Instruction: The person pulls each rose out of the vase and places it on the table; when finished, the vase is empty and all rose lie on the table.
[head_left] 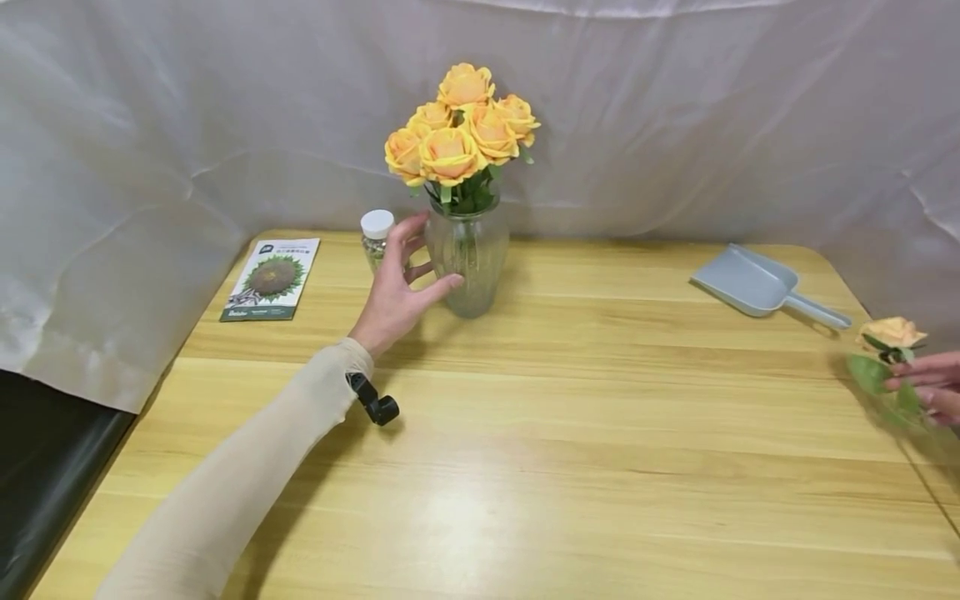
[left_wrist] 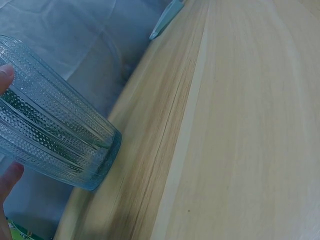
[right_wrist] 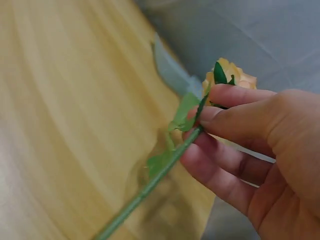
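ok so I count seven roses (head_left: 450, 156) showing, six in the vase (head_left: 483, 262) plus one loose rose (head_left: 892, 332). Also one vase, one jar (head_left: 377, 225), one packet (head_left: 272, 279), one dustpan (head_left: 753, 285), one tabletop (head_left: 600, 467).

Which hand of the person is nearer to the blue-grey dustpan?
The right hand. It holds a single rose just beyond the handle end of the dustpan. The left hand is at the glass vase, well to the dustpan's left.

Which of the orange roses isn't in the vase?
The rose at the far right, its stem pinched in the right hand; the other roses stand together in the glass vase.
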